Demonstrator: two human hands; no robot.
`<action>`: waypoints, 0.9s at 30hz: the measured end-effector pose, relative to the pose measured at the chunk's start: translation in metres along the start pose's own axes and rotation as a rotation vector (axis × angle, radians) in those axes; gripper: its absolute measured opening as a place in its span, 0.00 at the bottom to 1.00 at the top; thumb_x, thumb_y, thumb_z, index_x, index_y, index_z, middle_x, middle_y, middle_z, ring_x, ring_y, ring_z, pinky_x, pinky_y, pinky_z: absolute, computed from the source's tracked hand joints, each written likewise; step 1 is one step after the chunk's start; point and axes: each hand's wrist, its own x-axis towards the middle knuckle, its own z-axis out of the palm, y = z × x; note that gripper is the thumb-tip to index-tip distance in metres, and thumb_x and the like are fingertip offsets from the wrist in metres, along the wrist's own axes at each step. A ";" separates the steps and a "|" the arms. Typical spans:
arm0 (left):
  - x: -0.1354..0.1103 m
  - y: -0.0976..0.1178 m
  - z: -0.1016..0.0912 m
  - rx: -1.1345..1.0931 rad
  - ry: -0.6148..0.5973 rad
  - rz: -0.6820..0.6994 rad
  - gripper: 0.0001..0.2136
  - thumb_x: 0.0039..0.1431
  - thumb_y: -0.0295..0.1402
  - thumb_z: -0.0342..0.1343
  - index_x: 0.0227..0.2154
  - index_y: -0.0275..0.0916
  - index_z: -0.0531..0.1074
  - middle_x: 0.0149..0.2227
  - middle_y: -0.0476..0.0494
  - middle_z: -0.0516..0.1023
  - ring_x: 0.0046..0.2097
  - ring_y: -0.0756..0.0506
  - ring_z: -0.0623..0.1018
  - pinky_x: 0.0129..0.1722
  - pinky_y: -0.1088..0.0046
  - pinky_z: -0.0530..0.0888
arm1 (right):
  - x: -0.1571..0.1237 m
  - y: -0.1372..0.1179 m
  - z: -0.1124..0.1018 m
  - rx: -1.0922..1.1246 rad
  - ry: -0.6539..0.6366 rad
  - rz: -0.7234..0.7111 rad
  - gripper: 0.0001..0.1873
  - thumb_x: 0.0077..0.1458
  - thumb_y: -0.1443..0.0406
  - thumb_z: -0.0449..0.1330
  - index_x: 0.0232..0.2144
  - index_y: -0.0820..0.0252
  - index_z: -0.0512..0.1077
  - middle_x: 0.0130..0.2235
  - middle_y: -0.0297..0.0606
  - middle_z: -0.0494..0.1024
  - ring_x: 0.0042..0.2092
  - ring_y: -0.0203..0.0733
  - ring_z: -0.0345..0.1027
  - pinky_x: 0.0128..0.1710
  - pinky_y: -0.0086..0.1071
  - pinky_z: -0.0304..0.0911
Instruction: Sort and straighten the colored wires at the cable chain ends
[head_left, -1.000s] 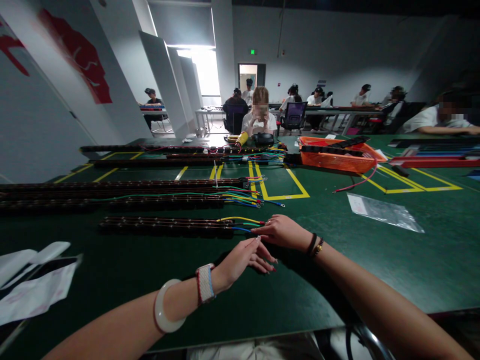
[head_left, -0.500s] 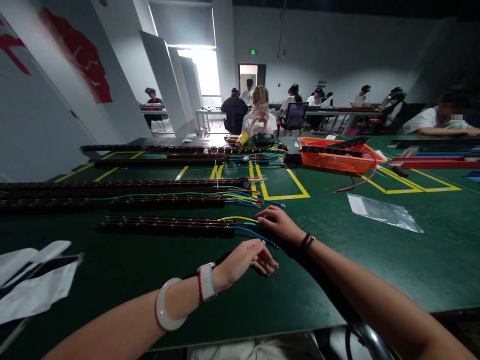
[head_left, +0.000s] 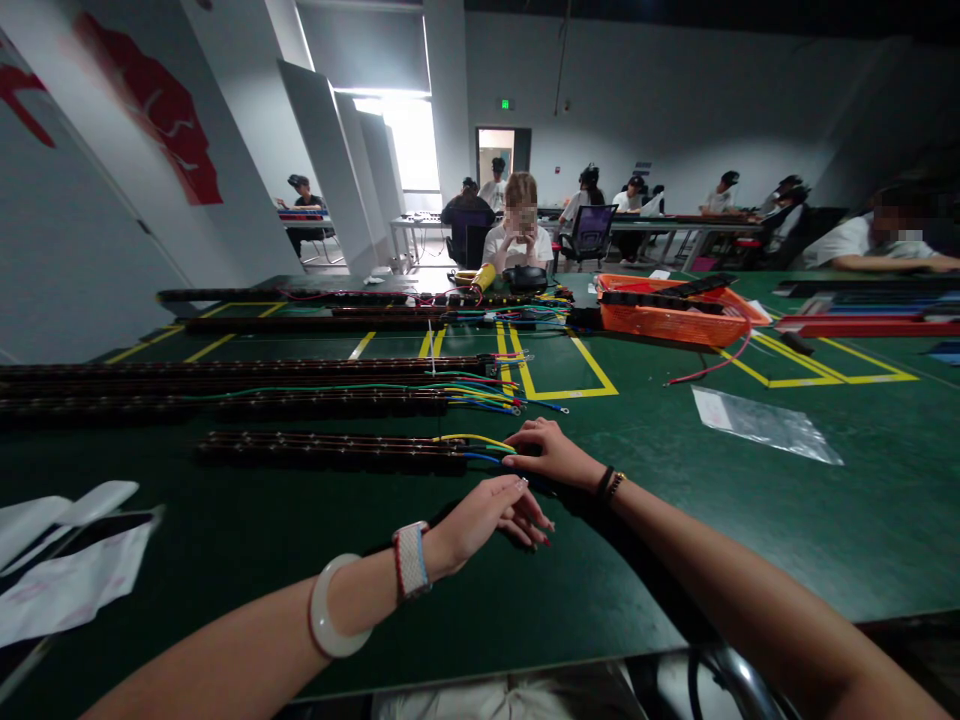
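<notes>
My right hand (head_left: 551, 452) is closed round the yellow, green and blue wires (head_left: 480, 445) at the right end of a short dark cable-chain length (head_left: 330, 448). The wire tips are hidden by its fingers. Nearer to me, my left hand (head_left: 491, 508) hovers over or rests on the table, fingers loosely stretched and apart, with nothing in them. Beyond the short length lie longer cable chains (head_left: 300, 385), their coloured wires spreading out at the right end, some with ring terminals.
On the green table (head_left: 675, 560) are a clear plastic bag (head_left: 765, 425), an orange basket (head_left: 675, 322) with dark parts, and white packets (head_left: 82, 585) at left. More dark chains (head_left: 300, 322) lie at the back. A person (head_left: 519, 240) sits opposite.
My right hand has moved slightly down and left, and its thumb and fingers have come together round the wires, covering the blue wire's end. My left hand has barely moved.
</notes>
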 end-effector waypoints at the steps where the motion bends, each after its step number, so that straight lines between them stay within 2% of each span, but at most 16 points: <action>1: 0.000 0.000 0.000 0.002 0.001 0.000 0.20 0.58 0.47 0.47 0.28 0.33 0.69 0.33 0.32 0.79 0.33 0.43 0.79 0.34 0.66 0.73 | 0.000 0.000 0.001 -0.003 0.002 -0.002 0.18 0.53 0.51 0.59 0.38 0.57 0.76 0.34 0.37 0.74 0.38 0.39 0.63 0.43 0.36 0.52; 9: 0.000 0.000 -0.001 -0.005 -0.006 0.007 0.18 0.59 0.45 0.47 0.28 0.33 0.69 0.33 0.33 0.79 0.32 0.43 0.79 0.34 0.66 0.74 | 0.001 0.000 0.004 0.016 -0.020 0.011 0.16 0.51 0.52 0.62 0.35 0.59 0.75 0.30 0.33 0.75 0.36 0.38 0.63 0.45 0.37 0.50; 14: 0.000 -0.002 -0.004 -0.087 0.012 0.005 0.18 0.61 0.44 0.45 0.29 0.33 0.68 0.33 0.33 0.79 0.33 0.42 0.79 0.35 0.65 0.73 | 0.000 0.000 0.006 0.014 -0.040 -0.030 0.14 0.52 0.56 0.62 0.36 0.60 0.74 0.31 0.33 0.75 0.35 0.36 0.64 0.45 0.36 0.51; 20: 0.006 -0.002 -0.013 -0.441 0.077 -0.060 0.17 0.63 0.42 0.43 0.34 0.30 0.67 0.37 0.28 0.77 0.41 0.41 0.78 0.50 0.59 0.68 | 0.000 -0.002 0.009 -0.025 0.019 -0.074 0.12 0.56 0.59 0.58 0.33 0.61 0.75 0.29 0.35 0.75 0.33 0.35 0.64 0.39 0.32 0.53; 24: 0.009 0.001 -0.013 -0.516 0.121 -0.094 0.17 0.64 0.40 0.42 0.43 0.29 0.65 0.41 0.28 0.76 0.44 0.40 0.78 0.54 0.57 0.66 | -0.001 -0.010 0.008 -0.147 0.087 -0.142 0.11 0.58 0.60 0.57 0.31 0.59 0.76 0.31 0.36 0.75 0.35 0.36 0.64 0.40 0.33 0.51; 27: 0.008 0.003 -0.011 -0.554 0.137 -0.061 0.16 0.64 0.38 0.42 0.47 0.31 0.64 0.46 0.31 0.74 0.47 0.42 0.76 0.55 0.59 0.65 | -0.003 -0.017 0.007 -0.294 0.128 -0.184 0.10 0.60 0.63 0.55 0.31 0.58 0.76 0.32 0.37 0.74 0.35 0.37 0.62 0.40 0.34 0.51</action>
